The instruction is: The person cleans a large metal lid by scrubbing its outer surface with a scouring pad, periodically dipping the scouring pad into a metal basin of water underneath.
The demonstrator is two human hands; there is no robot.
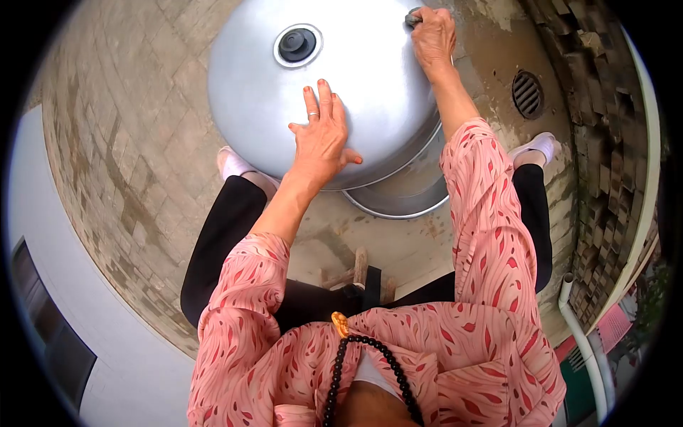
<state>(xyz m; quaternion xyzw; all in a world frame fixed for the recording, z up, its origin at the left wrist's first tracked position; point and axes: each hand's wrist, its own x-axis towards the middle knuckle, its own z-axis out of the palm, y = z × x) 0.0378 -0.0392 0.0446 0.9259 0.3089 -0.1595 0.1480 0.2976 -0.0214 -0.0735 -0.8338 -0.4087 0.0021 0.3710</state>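
Note:
In front of me is a large domed metal pot lid with a round black knob set in a pale ring. My left hand rests on the near side of the dome, fingers spread, a ring on one of them. At the lid's far right edge, my right hand is closed around a small dark grey scouring pad, which is mostly hidden by the fingers. A metal rim shows below the lid on the near right side; what it belongs to is largely covered.
A drain grate is set in the wet paving at right. Stacked bricks line that side, with a white pipe closer in. My shoes flank the lid. Part of a wooden stool shows between my legs.

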